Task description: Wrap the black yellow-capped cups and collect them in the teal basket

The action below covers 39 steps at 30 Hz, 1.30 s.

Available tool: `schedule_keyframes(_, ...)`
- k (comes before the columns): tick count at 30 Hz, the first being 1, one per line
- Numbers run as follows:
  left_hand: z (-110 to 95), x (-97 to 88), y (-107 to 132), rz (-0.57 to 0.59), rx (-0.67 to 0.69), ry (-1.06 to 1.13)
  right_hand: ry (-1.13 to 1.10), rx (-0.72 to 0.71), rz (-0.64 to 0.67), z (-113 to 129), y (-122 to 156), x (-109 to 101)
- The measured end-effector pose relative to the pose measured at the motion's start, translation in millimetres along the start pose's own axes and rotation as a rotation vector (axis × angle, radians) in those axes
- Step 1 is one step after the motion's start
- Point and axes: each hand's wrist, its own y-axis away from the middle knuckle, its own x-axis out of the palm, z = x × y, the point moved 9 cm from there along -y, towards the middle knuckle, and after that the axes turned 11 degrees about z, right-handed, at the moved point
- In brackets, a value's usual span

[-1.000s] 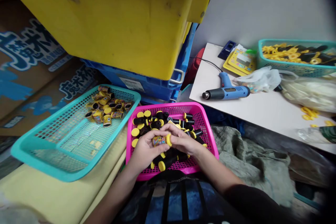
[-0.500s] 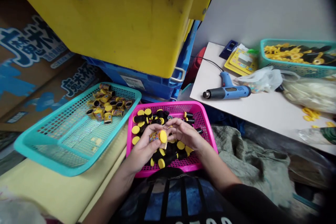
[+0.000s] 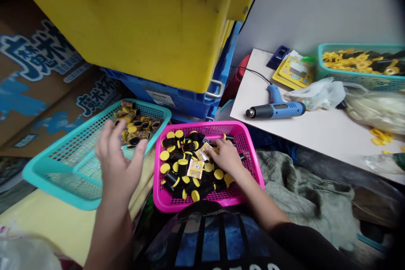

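Note:
My left hand (image 3: 118,160) hovers open above the teal plastic basket (image 3: 145,106), fingers spread, close to a pile of label-wrapped cylinders (image 3: 136,128) and holding nothing. My right hand (image 3: 226,156) rests inside the pink plastic basket (image 3: 202,123), its fingers over a small paper sachet (image 3: 204,151). Whether it grips that sachet is hidden. A second sachet (image 3: 195,168) lies on the heap of black cylinders with yellow caps (image 3: 182,168) in the same basket.
A yellow crate (image 3: 126,29) overhangs a blue crate (image 3: 171,101) at the back, with printed cardboard boxes (image 3: 38,63) to the left. On a white table (image 3: 316,133) at right lie a blue heat gun (image 3: 275,109), a plastic bag (image 3: 319,95) and another teal basket (image 3: 357,46).
My left hand has left the pink basket and moved left over the teal basket, its fingers now spread. The wrapped cylinder both hands held is gone from them. Paper sachets now lie in the pink basket.

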Motion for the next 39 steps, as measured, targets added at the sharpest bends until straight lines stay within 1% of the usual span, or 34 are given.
schedule_keyframes(2,-7,22.7,5,0.149,0.029,0.14,0.059,0.072,0.019,-4,-5,2)
schedule_keyframes(3,-10,34.2,9,0.216,0.027,0.203,0.07,0.055,0.039,-4,-6,2)
schedule_keyframes(4,-11,44.7,13,0.271,0.008,0.254,0.067,-0.001,0.044,-2,-6,0)
schedule_keyframes(5,-10,54.9,17,0.316,-0.034,0.302,0.05,-0.091,0.024,3,-4,-4)
schedule_keyframes(7,-5,77.7,26,0.418,-0.175,0.443,-0.007,-0.346,-0.065,18,10,-16)
schedule_keyframes(9,-5,106.4,38,0.559,-0.325,0.687,-0.088,-0.59,-0.176,33,32,-29)
schedule_keyframes(10,-10,121.0,44,0.638,-0.383,0.827,-0.133,-0.668,-0.228,37,42,-35)
schedule_keyframes(11,-17,133.6,50,0.704,-0.421,0.962,-0.177,-0.716,-0.268,41,50,-38)
schedule_keyframes(12,-24,143.4,54,0.746,-0.447,1.077,-0.22,-0.741,-0.289,43,56,-39)
schedule_keyframes(13,-29,150.1,56,0.757,-0.467,1.162,-0.263,-0.751,-0.291,45,59,-39)
schedule_keyframes(14,-32,154.3,56,0.741,-0.483,1.216,-0.309,-0.75,-0.272,47,59,-37)
schedule_keyframes(16,-30,156.2,54,0.662,-0.499,1.244,-0.428,-0.708,-0.211,46,55,-31)
schedule_keyframes(18,-26,154.8,51,0.607,-0.503,1.222,-0.624,-0.604,-0.133,38,46,-23)
schedule_keyframes(21,-20,153.2,50,0.585,-0.5,1.176,-0.967,-0.439,0.082,31,30,-1)
schedule_keyframes(22,-18,153.2,51,0.581,-0.497,1.159,-1.049,-0.394,0.155,31,26,7)
schedule_keyframes(23,-15,153.1,51,0.573,-0.492,1.136,-1.109,-0.354,0.198,32,22,12)
schedule_keyframes(24,-12,152.5,51,0.561,-0.488,1.105,-1.15,-0.314,0.204,30,19,14)
schedule_keyframes(25,-8,151.4,50,0.546,-0.485,1.061,-1.183,-0.275,0.178,27,16,14)
schedule_keyframes(28,3,142.1,47,0.512,-0.462,0.831,-1.267,-0.205,0.05,16,11,5)
schedule_keyframes(30,3,126.0,40,0.44,-0.376,0.636,-1.283,-0.21,0.041,15,12,1)
schedule_keyframes(32,-5,107.3,31,0.327,-0.254,0.531,-1.264,-0.247,0.1,21,15,-1)
schedule_keyframes(33,-11,103.3,28,0.303,-0.214,0.553,-1.244,-0.268,0.137,26,17,-1)
schedule_keyframes(34,-16,105.2,26,0.324,-0.199,0.623,-1.218,-0.288,0.167,31,19,-1)
schedule_keyframes(37,-32,131.0,26,0.507,-0.26,0.948,-1.133,-0.343,0.237,45,23,1)
schedule_keyframes(38,-35,137.8,25,0.534,-0.286,1.022,-1.101,-0.356,0.254,49,24,1)
schedule_keyframes(39,-38,142.2,24,0.535,-0.303,1.065,-1.068,-0.368,0.263,52,25,2)
